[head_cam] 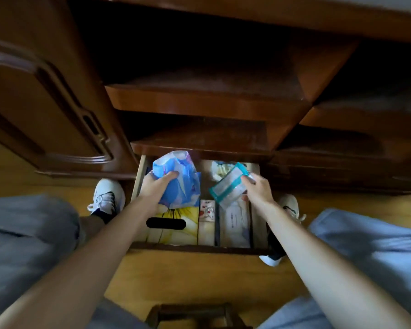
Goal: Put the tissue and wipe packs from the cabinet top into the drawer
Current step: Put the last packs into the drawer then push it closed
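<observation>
Clearly both hands are down in the open drawer [138, 186], each with a pack.

Head view, the only one. Left hand [154, 188] grips a blue soft pack [178, 179], fingers [170, 175] curled over its top edge and thumb side wrapped round the near end. It sits over the back left of the drawer, above a yellow tissue box [173, 233]. The film is wrinkled and bulges round the grip, so it looks soft, light and squashy. My guess: it will slump if held by one corner, so take it across the middle, as here.

Right hand [259, 189] pinches a small teal-edged wipe pack [228, 186] by its right end, fingers closed on it. The pack is tilted, over the right half of the drawer, above a white flat pack [237, 222]. It looks thin, floppy and glossy, probably slippery, so a pinch on the sealed edge seems the safest hold.

A narrow cartoon-printed box [207, 224] stands between the yellow box and the white pack. Another pale pack [220, 169] lies at the back. Whether either held pack already touches what lies beneath, I cannot tell.
</observation>
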`<state>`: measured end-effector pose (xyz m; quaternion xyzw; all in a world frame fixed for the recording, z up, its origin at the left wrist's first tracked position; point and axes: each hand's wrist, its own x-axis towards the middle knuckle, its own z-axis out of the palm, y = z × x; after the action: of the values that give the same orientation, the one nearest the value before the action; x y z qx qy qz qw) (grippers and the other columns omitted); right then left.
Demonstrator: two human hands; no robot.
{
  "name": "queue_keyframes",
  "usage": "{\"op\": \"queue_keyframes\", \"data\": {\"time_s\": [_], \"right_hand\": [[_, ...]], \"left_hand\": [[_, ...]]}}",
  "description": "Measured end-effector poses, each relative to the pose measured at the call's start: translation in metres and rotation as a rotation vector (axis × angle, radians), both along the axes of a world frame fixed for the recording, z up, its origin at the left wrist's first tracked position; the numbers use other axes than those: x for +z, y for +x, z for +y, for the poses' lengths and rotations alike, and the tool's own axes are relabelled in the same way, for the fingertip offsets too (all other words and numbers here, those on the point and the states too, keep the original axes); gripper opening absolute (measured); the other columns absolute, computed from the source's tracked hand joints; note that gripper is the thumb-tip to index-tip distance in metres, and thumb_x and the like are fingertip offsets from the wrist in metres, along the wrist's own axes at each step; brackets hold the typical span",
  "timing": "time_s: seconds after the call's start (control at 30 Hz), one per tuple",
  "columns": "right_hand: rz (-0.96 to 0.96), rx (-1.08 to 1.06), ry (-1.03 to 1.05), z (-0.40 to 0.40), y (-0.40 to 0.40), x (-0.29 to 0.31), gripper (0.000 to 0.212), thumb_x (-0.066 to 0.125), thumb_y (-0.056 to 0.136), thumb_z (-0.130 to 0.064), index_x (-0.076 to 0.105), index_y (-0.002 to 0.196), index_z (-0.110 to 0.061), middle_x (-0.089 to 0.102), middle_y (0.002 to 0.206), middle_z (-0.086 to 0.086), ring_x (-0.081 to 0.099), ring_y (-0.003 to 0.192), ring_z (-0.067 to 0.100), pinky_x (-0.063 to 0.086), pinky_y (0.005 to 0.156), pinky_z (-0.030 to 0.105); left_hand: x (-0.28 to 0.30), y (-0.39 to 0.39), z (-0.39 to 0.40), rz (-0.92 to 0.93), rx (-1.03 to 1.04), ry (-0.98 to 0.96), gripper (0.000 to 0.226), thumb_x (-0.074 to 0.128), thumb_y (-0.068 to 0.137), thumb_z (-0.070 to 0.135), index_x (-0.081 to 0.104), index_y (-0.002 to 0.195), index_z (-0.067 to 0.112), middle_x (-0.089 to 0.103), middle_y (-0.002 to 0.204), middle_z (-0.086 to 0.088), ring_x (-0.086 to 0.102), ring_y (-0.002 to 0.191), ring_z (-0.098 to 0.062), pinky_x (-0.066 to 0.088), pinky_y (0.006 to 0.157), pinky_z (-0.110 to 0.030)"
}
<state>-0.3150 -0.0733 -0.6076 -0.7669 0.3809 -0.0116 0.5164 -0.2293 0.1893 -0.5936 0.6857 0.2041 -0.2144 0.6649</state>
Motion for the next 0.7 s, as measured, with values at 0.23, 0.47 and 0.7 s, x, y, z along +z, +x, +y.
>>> {"op": "queue_keyframes", "data": {"time_s": [0.23,0.47,0.7], "right_hand": [[0.269,0.254,-0.258,-0.035,-0.007,-0.035,0.024,0.048,0.099,-0.025,0.064,0.117,-0.024,0.066,0.099,0.000,0.065,0.093,0.025,0.047,0.075,0.034],[0.448,0.857,-0.592,-0.018,0.002,-0.047,0.021,0.055,0.101,-0.027,0.063,0.120,-0.027,0.067,0.123,0.000,0.062,0.104,0.020,0.050,0.084,0.036],[0.394,0.775,-1.033,0.016,-0.007,-0.071,0.057,0.066,0.090,-0.039,0.051,0.140,-0.015,0.053,0.141,0.013,0.048,0.131,0.031,0.044,0.104,0.045]], "left_hand": [[-0.028,0.004,-0.002,0.068,-0.058,-0.111,0.040,0.077,0.088,0.014,0.063,0.125,0.013,0.076,0.110,-0.008,0.076,0.094,-0.025,0.060,0.056,-0.034],[-0.040,0.006,0.002,0.113,-0.040,-0.064,0.044,0.081,0.085,0.020,0.060,0.124,0.016,0.075,0.112,-0.005,0.076,0.092,-0.018,0.063,0.064,-0.035],[-0.041,0.001,0.006,0.087,-0.061,-0.024,0.046,0.081,0.085,0.023,0.060,0.126,0.016,0.076,0.111,-0.004,0.077,0.092,-0.016,0.064,0.066,-0.037]]}}
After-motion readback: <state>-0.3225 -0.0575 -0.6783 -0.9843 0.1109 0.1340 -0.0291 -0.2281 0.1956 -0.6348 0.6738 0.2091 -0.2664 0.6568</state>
